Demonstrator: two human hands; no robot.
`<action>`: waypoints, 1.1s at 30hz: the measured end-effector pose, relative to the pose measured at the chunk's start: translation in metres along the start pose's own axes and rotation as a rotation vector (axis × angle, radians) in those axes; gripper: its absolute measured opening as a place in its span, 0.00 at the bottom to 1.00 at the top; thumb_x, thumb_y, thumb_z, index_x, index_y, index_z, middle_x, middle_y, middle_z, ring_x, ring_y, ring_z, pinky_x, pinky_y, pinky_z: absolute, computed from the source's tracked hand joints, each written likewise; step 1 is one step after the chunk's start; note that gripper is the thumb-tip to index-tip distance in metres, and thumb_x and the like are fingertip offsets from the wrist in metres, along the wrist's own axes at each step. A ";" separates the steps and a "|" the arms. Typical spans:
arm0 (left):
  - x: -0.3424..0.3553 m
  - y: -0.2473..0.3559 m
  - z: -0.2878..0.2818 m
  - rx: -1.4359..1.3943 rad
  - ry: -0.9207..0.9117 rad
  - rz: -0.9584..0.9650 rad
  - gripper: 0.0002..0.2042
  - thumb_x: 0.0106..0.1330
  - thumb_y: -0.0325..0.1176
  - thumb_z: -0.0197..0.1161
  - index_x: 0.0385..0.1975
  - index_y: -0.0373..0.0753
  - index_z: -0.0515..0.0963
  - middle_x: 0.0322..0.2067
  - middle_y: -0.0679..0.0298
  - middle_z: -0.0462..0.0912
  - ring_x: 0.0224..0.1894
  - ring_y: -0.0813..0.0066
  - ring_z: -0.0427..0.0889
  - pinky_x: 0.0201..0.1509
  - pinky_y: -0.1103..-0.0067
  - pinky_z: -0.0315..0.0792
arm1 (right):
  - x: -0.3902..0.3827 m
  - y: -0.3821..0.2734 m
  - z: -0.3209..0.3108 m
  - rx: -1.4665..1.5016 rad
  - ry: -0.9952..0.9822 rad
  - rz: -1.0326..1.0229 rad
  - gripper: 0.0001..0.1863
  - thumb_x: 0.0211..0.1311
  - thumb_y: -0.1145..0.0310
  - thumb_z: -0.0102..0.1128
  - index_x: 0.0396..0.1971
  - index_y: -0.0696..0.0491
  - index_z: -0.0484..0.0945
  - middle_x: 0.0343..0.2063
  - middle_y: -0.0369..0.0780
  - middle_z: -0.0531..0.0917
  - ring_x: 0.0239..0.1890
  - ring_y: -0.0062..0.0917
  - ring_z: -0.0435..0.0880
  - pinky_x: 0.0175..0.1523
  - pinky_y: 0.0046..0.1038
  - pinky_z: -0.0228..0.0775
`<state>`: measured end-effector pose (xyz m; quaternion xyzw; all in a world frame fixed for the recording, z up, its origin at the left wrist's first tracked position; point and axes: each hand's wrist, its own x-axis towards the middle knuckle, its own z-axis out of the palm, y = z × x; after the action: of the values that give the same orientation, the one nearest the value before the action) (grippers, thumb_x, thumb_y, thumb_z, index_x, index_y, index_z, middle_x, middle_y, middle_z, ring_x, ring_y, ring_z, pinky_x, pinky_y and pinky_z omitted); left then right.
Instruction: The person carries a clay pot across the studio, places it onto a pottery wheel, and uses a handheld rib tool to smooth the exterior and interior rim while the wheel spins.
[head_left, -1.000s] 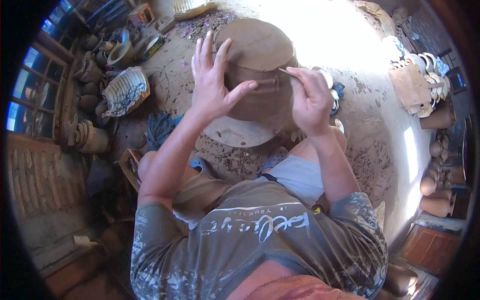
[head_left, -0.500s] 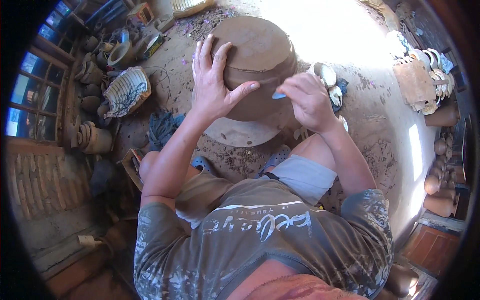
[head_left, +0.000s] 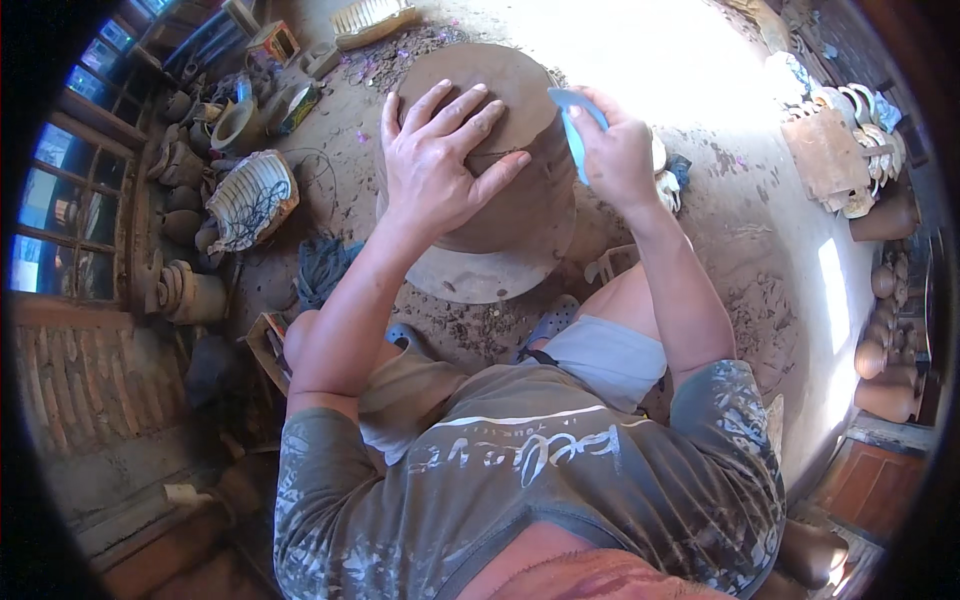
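Clay pot (head_left: 520,150), brown and upturned with its flat base toward us, sits on a round board (head_left: 480,285) on the dirt floor (head_left: 720,250), in the upper middle of the frame just beyond our knees. Our left hand (head_left: 440,165) lies flat and spread wide across the base, fingers splayed, gripping nothing, only pressing down. Our right hand (head_left: 615,150) is closed around a thin blue scraper (head_left: 575,125), its curved edge set against the pot's right shoulder.

To do this well, we judge the spread palm should keep steady, even pressure so the pot does not rock, while the scraper meets the wall at a shallow angle and takes light strokes instead of digging in.

Dry clay crumbs litter the floor around the board. At the left of the frame, fired jars (head_left: 185,290) and a woven basket (head_left: 250,195) crowd beneath a window (head_left: 60,230); along the right edge more rounded pots (head_left: 885,365) stand in sunlight.
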<state>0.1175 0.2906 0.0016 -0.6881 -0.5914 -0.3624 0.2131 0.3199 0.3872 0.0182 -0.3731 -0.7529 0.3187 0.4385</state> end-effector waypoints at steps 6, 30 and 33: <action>0.000 0.010 0.001 0.044 0.014 -0.053 0.29 0.58 0.63 0.69 0.51 0.49 0.87 0.58 0.64 0.84 0.65 0.55 0.74 0.74 0.44 0.50 | -0.037 -0.011 0.014 -0.116 0.126 -0.366 0.08 0.67 0.75 0.63 0.44 0.58 0.86 0.38 0.46 0.87 0.39 0.35 0.88 0.45 0.31 0.80; -0.008 0.019 -0.011 -0.040 -0.062 -0.006 0.29 0.59 0.51 0.72 0.60 0.46 0.81 0.65 0.60 0.78 0.69 0.53 0.72 0.74 0.46 0.52 | -0.040 -0.027 0.017 -0.101 0.071 -0.360 0.08 0.69 0.74 0.61 0.43 0.58 0.85 0.38 0.45 0.87 0.40 0.36 0.88 0.47 0.32 0.79; -0.001 -0.007 -0.025 -0.290 -0.031 0.058 0.28 0.60 0.51 0.71 0.57 0.43 0.81 0.64 0.56 0.77 0.70 0.49 0.70 0.74 0.43 0.52 | -0.020 -0.017 0.001 -0.111 0.098 -0.153 0.10 0.72 0.71 0.58 0.46 0.56 0.85 0.39 0.43 0.88 0.40 0.29 0.87 0.48 0.30 0.78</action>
<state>0.1047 0.2733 0.0161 -0.7339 -0.5162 -0.4268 0.1127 0.3207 0.3613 0.0233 -0.3535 -0.7731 0.2236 0.4767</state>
